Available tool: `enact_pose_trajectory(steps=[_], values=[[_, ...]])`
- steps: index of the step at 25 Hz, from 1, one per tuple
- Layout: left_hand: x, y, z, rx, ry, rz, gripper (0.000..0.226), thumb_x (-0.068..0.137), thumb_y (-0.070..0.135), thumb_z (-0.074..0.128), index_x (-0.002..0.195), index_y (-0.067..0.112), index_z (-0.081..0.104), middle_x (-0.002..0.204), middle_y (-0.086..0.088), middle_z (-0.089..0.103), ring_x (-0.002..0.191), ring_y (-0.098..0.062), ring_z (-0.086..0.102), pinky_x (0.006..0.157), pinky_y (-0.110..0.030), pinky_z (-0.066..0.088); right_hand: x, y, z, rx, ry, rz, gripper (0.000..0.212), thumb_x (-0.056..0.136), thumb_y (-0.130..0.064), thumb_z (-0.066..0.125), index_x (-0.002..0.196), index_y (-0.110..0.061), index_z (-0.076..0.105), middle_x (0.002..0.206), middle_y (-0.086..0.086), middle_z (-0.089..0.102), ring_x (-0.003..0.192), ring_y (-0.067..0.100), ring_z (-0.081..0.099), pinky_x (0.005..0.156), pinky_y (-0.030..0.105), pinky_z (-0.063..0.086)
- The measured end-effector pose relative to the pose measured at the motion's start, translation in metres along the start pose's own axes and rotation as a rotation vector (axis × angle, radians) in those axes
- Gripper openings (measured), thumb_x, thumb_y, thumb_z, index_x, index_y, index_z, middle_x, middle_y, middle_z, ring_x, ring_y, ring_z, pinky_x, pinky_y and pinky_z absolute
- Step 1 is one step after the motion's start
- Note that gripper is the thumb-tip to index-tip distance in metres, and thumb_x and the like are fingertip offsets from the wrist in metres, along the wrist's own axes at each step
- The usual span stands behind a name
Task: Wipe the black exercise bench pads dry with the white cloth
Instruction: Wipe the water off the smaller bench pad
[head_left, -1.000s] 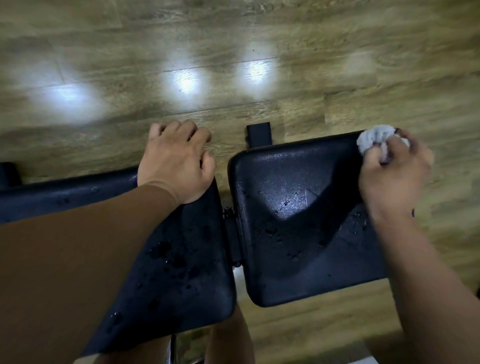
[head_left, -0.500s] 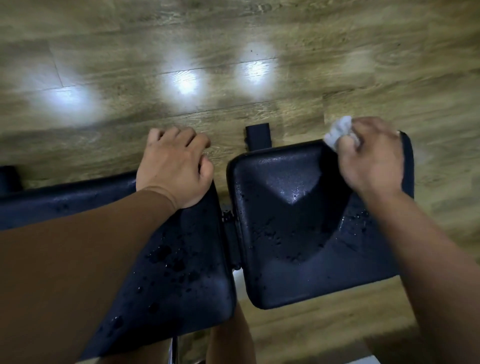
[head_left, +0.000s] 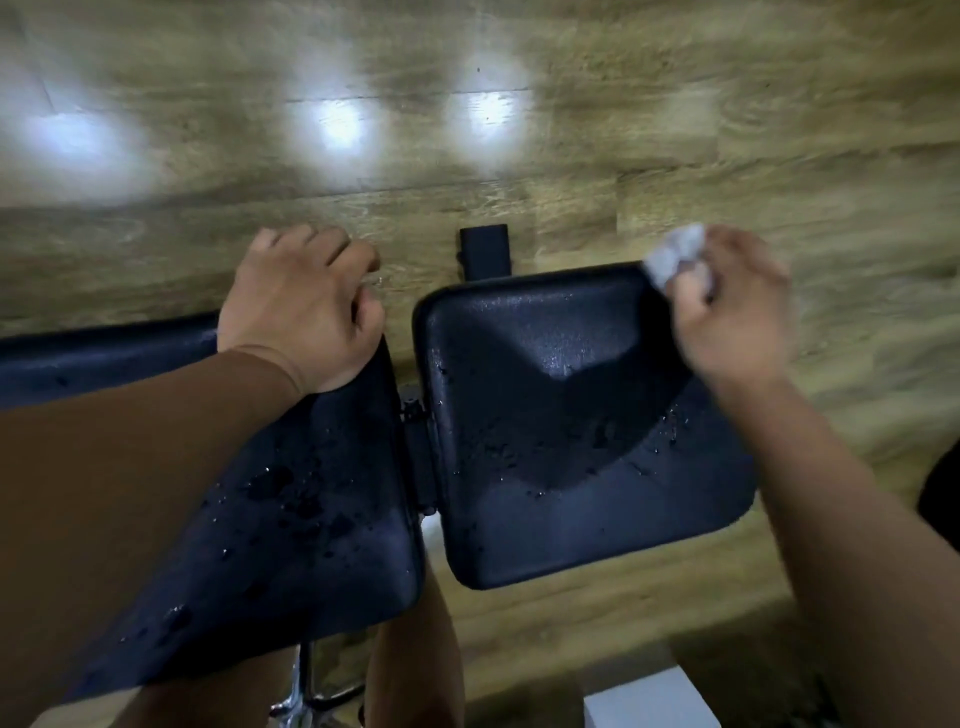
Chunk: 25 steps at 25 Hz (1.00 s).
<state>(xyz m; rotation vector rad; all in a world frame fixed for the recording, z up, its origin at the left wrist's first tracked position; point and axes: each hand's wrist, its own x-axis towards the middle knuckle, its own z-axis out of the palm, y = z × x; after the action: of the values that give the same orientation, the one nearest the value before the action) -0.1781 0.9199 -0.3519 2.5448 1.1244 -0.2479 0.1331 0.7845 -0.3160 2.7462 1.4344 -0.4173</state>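
Up top, right hand (head_left: 737, 312) bunches crumpled white cloth (head_left: 675, 254) on pebbled black pad (head_left: 571, 415).

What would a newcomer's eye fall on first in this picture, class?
Probably the two black padded bench cushions, the right pad and the left pad, both speckled with water droplets above the wooden plank floor. Next, the crumpled white cloth gripped by the right hand at the right pad's far corner, while the left hand braces on the left pad's far edge.

Both forearms are bare to the frame edge, no sleeves, watch or rings showing; left hand (head_left: 298, 306) at nine o'clock, right hand (head_left: 737, 317) at three.
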Motion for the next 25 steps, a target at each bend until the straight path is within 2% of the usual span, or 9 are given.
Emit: enact_pose_trajectory(steps=[2,4,8,10,11,16,18,22,25], values=[[0.000,0.003,0.001,-0.037,0.005,-0.008,0.038,0.087,0.030,0.038,0.100,0.007,0.065,0.090,-0.015,0.065,0.081,-0.037,0.056,0.070,-0.040,0.038,0.005,0.022,-0.011,0.051,0.093,0.228,0.050,0.077,-0.032,0.032,0.100,-0.002,0.066,0.110,0.019,0.064,0.103,0.036,0.058,0.091,0.033,0.043],[-0.001,0.002,0.000,-0.060,0.008,-0.013,0.036,0.087,0.029,0.038,0.098,0.007,0.065,0.087,-0.014,0.065,0.078,-0.037,0.058,0.062,-0.035,0.034,-0.011,-0.026,0.005,0.140,0.161,0.274,0.052,0.076,-0.030,0.035,0.104,0.000,0.067,0.115,0.018,0.064,0.110,0.027,0.055,0.101,0.026,0.038],[-0.002,0.000,0.002,-0.074,0.015,-0.010,0.041,0.088,0.033,0.034,0.100,0.009,0.065,0.090,-0.014,0.066,0.082,-0.036,0.059,0.060,-0.034,0.035,-0.084,-0.162,0.038,0.237,-0.007,-0.310,0.037,0.079,-0.023,0.048,0.107,-0.010,0.070,0.125,0.011,0.061,0.121,0.031,0.051,0.105,0.045,0.035],[-0.001,0.000,0.003,-0.066,0.010,-0.009,0.042,0.089,0.034,0.033,0.102,0.009,0.064,0.093,-0.014,0.065,0.085,-0.036,0.060,0.062,-0.036,0.038,-0.086,-0.149,0.037,0.184,-0.098,-0.562,0.034,0.081,-0.021,0.053,0.110,-0.013,0.070,0.132,0.009,0.058,0.126,0.029,0.047,0.110,0.050,0.031],[0.000,0.001,0.004,-0.064,0.002,-0.013,0.041,0.089,0.035,0.033,0.102,0.010,0.063,0.094,-0.014,0.065,0.087,-0.037,0.060,0.063,-0.037,0.039,-0.077,-0.118,0.033,0.164,-0.065,-0.561,0.032,0.082,-0.019,0.052,0.109,-0.013,0.070,0.134,0.010,0.057,0.126,0.030,0.049,0.109,0.048,0.033],[-0.002,0.000,0.003,-0.058,-0.018,-0.039,0.040,0.090,0.035,0.031,0.105,0.012,0.060,0.098,-0.011,0.064,0.090,-0.035,0.059,0.064,-0.037,0.038,-0.044,0.018,0.006,0.105,0.218,0.381,0.041,0.086,-0.026,0.039,0.105,-0.003,0.065,0.135,0.015,0.056,0.122,0.032,0.052,0.108,0.035,0.038],[-0.002,0.002,0.002,-0.059,-0.024,-0.028,0.037,0.090,0.034,0.034,0.104,0.012,0.061,0.096,-0.010,0.064,0.087,-0.035,0.059,0.061,-0.034,0.033,-0.056,-0.022,0.020,0.207,0.279,0.445,0.048,0.083,-0.025,0.039,0.116,0.000,0.063,0.137,0.016,0.052,0.129,0.027,0.045,0.114,0.024,0.027],[-0.003,0.001,0.002,-0.068,-0.010,-0.026,0.039,0.089,0.035,0.032,0.100,0.012,0.062,0.093,-0.010,0.065,0.082,-0.035,0.060,0.060,-0.036,0.038,-0.106,-0.154,0.049,0.339,0.099,-0.250,0.035,0.078,-0.014,0.053,0.108,-0.006,0.070,0.132,0.014,0.058,0.124,0.035,0.049,0.108,0.048,0.034],[-0.003,0.001,0.003,-0.085,0.009,-0.018,0.040,0.087,0.034,0.032,0.099,0.010,0.063,0.093,-0.012,0.066,0.082,-0.036,0.060,0.061,-0.039,0.043,-0.102,-0.116,0.045,0.291,0.022,-0.525,0.033,0.080,-0.010,0.055,0.110,-0.008,0.071,0.134,0.013,0.058,0.126,0.031,0.049,0.111,0.047,0.032]])
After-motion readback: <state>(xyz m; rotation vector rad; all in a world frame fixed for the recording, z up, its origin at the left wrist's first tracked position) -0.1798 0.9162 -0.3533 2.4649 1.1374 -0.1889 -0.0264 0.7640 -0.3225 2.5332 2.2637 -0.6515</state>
